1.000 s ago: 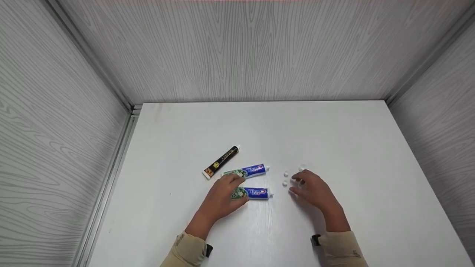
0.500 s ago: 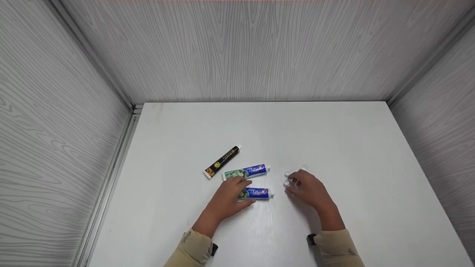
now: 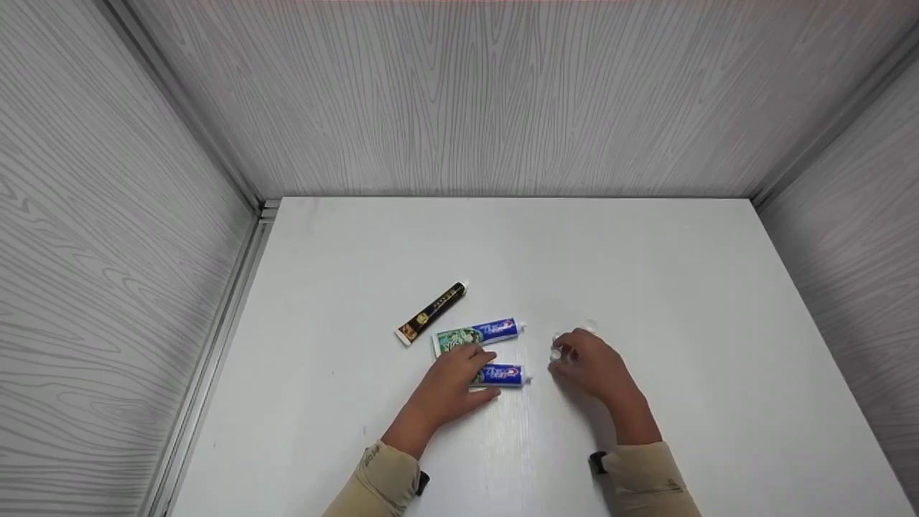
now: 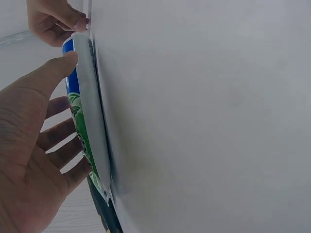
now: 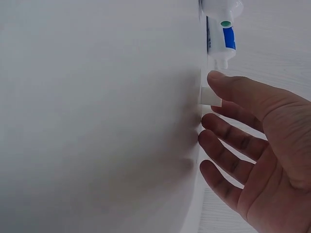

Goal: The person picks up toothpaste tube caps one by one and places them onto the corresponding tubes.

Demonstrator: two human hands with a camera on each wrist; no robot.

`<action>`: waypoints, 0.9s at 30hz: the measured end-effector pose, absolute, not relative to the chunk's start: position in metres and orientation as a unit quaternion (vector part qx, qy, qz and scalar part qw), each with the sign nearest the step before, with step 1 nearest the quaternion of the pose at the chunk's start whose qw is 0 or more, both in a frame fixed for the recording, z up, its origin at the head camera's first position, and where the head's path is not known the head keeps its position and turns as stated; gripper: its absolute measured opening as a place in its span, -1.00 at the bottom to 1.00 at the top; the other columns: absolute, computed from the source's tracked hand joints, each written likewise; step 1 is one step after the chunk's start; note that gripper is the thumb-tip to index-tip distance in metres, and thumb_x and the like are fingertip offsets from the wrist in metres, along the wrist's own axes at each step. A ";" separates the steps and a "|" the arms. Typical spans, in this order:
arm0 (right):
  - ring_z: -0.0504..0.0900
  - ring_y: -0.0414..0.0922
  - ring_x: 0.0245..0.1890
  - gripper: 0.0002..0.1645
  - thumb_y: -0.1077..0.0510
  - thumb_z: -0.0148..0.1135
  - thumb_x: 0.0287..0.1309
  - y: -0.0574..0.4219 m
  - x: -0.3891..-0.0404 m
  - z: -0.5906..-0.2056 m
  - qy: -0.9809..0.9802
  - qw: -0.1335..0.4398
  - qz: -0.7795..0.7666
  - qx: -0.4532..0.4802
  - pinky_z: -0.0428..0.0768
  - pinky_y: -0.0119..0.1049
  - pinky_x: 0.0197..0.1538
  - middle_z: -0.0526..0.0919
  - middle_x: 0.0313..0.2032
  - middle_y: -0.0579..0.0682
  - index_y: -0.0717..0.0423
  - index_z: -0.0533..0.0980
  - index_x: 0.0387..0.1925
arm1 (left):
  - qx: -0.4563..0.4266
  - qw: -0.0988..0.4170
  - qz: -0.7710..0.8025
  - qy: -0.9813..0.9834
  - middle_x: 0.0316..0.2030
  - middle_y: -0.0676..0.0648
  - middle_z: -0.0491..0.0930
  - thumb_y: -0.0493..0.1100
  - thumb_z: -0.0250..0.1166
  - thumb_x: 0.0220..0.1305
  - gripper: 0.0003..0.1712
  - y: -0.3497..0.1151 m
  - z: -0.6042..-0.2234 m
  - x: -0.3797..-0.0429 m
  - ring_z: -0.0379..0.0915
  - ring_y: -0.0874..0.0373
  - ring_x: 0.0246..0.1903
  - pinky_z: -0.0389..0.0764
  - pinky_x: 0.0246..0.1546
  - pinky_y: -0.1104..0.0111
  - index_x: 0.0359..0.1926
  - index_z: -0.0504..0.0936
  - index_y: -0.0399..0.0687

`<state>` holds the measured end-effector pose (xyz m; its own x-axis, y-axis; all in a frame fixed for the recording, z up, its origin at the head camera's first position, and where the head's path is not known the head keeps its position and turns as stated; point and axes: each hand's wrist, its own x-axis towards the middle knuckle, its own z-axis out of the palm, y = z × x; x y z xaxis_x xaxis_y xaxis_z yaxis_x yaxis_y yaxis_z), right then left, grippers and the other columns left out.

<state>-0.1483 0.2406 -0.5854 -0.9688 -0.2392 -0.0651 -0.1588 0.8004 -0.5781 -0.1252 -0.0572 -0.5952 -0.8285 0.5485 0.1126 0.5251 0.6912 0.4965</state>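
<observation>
My left hand [image 3: 449,380] spans the nearer blue-and-green toothpaste tube [image 3: 505,375], thumb on its near side and fingers on its far side, hiding its tail end. In the left wrist view the thumb lies across this tube [image 4: 87,107], fingers extended behind it. A second such tube [image 3: 495,329] lies just beyond. Both tubes show bare nozzles. My right hand [image 3: 596,366] rests low on the tabletop, its spread thumb and fingers around a small white cap [image 3: 556,355]. In the right wrist view the cap [image 5: 211,96] stands between thumb and index finger; firm contact is unclear.
A black-and-gold tube [image 3: 432,313] lies slanted at the back left of the two tubes. Another white cap [image 3: 590,325] sits beyond my right hand, and one more is partly hidden by its fingers. Wood-grain panels [image 3: 459,100] enclose the white tabletop [image 3: 359,244].
My right hand has moved left, to around the nearest white cap. My left hand has slid slightly right along the nearer toothpaste tube. The tubes have stayed about where they were.
</observation>
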 end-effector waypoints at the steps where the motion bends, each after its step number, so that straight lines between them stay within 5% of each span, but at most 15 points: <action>1: 0.64 -0.09 -0.15 -0.68 0.15 0.48 0.19 0.240 -0.149 -0.586 0.946 0.066 -0.298 -0.108 0.61 -0.05 -0.02 0.68 -0.21 -0.06 0.11 0.72 -0.02 | 0.292 0.024 0.264 0.919 0.20 -0.09 0.64 0.14 0.46 0.38 -0.35 -0.057 -0.595 -0.125 0.55 0.01 0.26 0.54 0.34 0.09 0.35 0.62 -0.07; 27: 0.63 -0.13 -0.20 -0.85 0.18 0.53 0.18 0.237 -0.152 -0.586 0.948 0.078 -0.294 -0.093 0.61 -0.07 -0.05 0.65 -0.23 -0.08 0.00 0.70 -0.22 | 0.315 0.006 0.238 0.919 -0.02 -0.06 0.63 0.00 0.47 0.41 -0.52 -0.051 -0.599 -0.127 0.56 0.06 0.01 0.60 0.08 0.12 0.24 0.69 -0.08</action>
